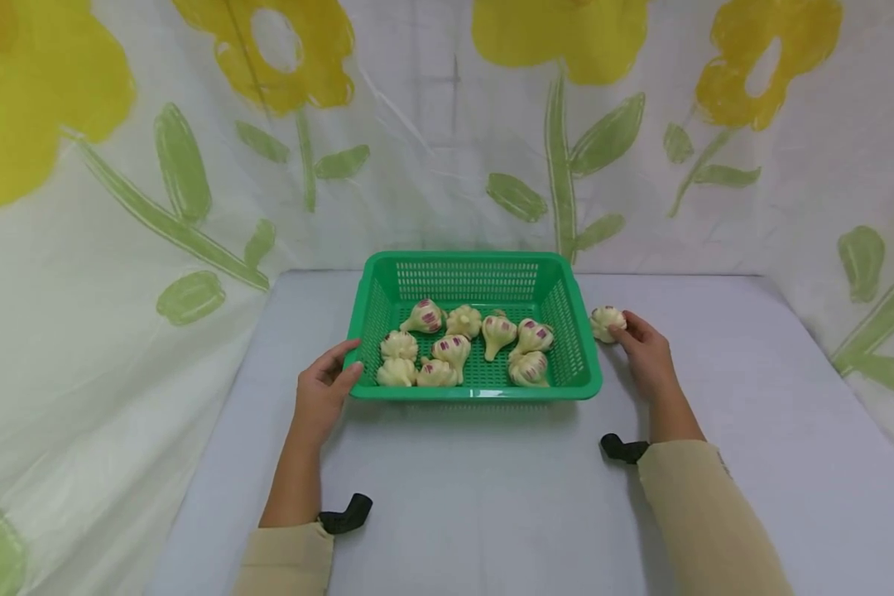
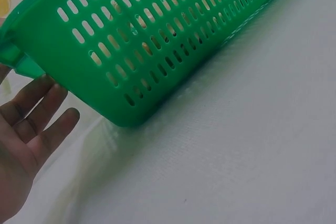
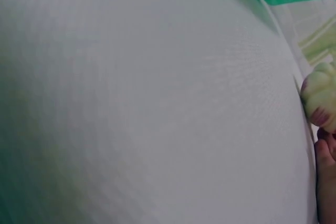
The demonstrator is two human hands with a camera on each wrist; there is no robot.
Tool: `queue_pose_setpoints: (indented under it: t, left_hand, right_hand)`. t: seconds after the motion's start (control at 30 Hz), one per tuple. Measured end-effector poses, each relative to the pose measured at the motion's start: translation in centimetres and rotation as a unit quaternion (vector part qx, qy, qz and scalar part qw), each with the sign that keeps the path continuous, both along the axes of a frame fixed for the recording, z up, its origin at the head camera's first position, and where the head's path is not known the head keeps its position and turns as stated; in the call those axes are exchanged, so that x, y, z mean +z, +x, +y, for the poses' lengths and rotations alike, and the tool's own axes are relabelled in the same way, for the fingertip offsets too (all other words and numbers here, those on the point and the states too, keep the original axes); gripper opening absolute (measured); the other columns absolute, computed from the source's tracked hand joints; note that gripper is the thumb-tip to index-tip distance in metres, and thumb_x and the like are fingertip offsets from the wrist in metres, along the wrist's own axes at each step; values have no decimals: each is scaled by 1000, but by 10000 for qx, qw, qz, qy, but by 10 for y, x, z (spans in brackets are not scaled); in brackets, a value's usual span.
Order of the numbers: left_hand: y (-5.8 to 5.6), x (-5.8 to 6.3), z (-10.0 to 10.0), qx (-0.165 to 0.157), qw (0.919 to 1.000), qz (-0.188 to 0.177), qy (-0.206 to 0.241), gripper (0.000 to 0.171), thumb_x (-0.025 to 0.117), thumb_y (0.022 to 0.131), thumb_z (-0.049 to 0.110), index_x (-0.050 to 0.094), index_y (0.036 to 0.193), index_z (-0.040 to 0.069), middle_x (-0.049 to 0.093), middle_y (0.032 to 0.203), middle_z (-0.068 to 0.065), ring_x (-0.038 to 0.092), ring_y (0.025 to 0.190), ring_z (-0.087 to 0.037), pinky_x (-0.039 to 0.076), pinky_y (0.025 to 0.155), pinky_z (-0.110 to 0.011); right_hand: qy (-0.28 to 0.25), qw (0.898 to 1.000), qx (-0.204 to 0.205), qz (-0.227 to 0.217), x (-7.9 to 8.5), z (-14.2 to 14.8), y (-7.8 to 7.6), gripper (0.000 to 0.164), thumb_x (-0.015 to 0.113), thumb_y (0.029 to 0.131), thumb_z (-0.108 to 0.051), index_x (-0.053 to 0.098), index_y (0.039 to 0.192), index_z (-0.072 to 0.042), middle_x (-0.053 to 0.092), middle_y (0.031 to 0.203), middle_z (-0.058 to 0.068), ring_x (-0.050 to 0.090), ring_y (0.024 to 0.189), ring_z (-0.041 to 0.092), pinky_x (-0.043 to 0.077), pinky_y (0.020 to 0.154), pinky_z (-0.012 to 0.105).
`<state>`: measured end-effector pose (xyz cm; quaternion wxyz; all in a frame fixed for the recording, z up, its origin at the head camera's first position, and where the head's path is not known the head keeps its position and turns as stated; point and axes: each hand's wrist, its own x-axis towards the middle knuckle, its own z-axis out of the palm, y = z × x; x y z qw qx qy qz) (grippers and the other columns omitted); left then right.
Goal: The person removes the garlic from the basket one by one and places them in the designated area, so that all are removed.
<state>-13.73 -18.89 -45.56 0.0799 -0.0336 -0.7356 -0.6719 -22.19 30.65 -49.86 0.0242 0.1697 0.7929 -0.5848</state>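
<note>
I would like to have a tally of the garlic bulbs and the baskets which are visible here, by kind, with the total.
Green basket: 1
Garlic bulbs inside the basket: 9
Garlic bulb held by the right hand: 1
Total: 11 things, of which 10 are garlic bulbs

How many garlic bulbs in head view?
10 visible: one garlic bulb in the right hand, just right of the green basket; inside the basket, five left bulbs, two middle bulbs and two right bulbs. More could be hidden under or behind these.
</note>
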Motion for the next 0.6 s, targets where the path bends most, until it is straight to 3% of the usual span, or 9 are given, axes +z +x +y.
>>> queue_pose_setpoints:
  t: [0.33,0.6]
  left_hand:
    - [-3,-2,-3,1,10000,-59,-12,39,64,95,9,60,132,0,61,100,-5,56,92,-13,50,74,-16]
    - [-1,-2,-2,12,9999,-139,-87,40,63,95,10,59,133,0,61,108,-10,57,97,-10,50,78,-14]
  right_hand:
    - [-380,9991,-118,-112,1,-1,0,84,61,90,-56,27,156,-16,27,162,5,27,149,20,26,121,39]
    - [-329,9992,-202,-38,0,-2,3,80,60,92,-54,30,156,-16,31,161,6,31,147,20,28,120,39]
